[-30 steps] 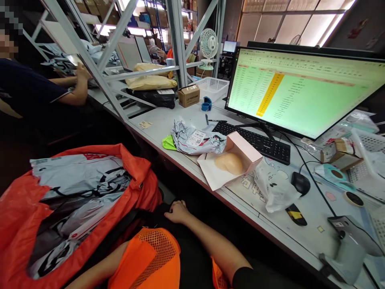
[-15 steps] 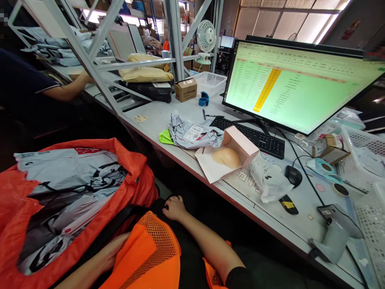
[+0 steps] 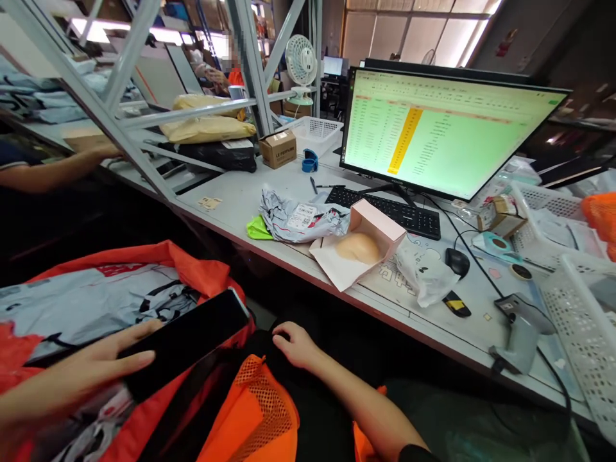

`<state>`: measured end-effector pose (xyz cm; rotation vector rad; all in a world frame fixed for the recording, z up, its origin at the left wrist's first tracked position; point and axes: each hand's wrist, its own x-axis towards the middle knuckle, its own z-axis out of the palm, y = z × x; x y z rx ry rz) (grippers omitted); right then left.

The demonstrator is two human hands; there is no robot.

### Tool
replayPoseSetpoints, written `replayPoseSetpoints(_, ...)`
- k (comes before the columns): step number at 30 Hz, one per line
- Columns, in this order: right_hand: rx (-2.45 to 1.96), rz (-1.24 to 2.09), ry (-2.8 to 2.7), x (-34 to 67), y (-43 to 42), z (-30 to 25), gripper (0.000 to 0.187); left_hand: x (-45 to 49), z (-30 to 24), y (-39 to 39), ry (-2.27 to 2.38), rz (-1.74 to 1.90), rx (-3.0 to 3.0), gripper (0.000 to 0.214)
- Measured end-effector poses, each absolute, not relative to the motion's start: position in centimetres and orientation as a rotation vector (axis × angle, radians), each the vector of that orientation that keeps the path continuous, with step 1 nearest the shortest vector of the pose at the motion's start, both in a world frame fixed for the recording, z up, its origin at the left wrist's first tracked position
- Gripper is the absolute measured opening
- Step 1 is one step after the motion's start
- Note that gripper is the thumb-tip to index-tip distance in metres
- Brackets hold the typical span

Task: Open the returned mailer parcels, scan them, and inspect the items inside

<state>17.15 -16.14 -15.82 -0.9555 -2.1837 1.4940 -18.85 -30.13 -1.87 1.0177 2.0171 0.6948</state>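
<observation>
My left hand (image 3: 113, 359) is closed around a smartphone (image 3: 192, 340) with a dark screen, held tilted over an open red sack (image 3: 166, 253). Grey printed mailer bags (image 3: 72, 308) fill that sack. My right hand (image 3: 296, 346) rests on my dark-clothed leg, its fingers loosely bent and apart, with nothing in them. On the desk beyond it lies an open pale pink box (image 3: 378, 224) with a rounded beige item (image 3: 359, 248) inside. A crumpled grey mailer bag (image 3: 289, 221) with a label is beside the box.
The desk holds a monitor (image 3: 443, 135), keyboard (image 3: 418, 221), mouse (image 3: 457, 262), barcode scanner (image 3: 522, 333), clear plastic bag (image 3: 426, 273) and white baskets (image 3: 577, 333). A metal frame (image 3: 129, 144) stands at left. Another person's arm (image 3: 62, 168) reaches in behind it.
My left hand has come up from beside my orange vest, bringing the smartphone into view over the sack. My right hand stays on my leg. The view has shifted to the right.
</observation>
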Motion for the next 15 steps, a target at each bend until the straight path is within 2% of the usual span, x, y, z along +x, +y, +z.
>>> replayPoseSetpoints(3, -0.669, 1.621, -1.748, 18.2, -17.8, -10.5, 0.065, -10.7, -1.6, -25.9, 1.511, 0.87, 0.934, 0.093)
replayPoseSetpoints(5, -0.487, 1.646, -1.429, 18.9, -18.8, -7.5, 0.076, -4.5, -3.2, -23.3, 1.214, 0.901, 0.937, 0.091)
replayPoseSetpoints(8, -0.611, 1.444, -1.146, 19.5, -19.6, -5.3, 0.069, 2.6, -6.2, -21.0, 0.911, 0.97, 0.907, 0.081)
replayPoseSetpoints(12, -0.835, 1.206, -0.956, 20.1, -19.6, -5.7, 0.059, 5.8, -7.8, -20.0, 0.699, 0.878, 0.875, 0.097)
replayPoseSetpoints(15, -0.899, 1.178, -0.91, 20.8, -19.6, -6.3, 0.056, 5.6, -7.4, -19.5, 0.681, 0.8, 0.933, 0.094)
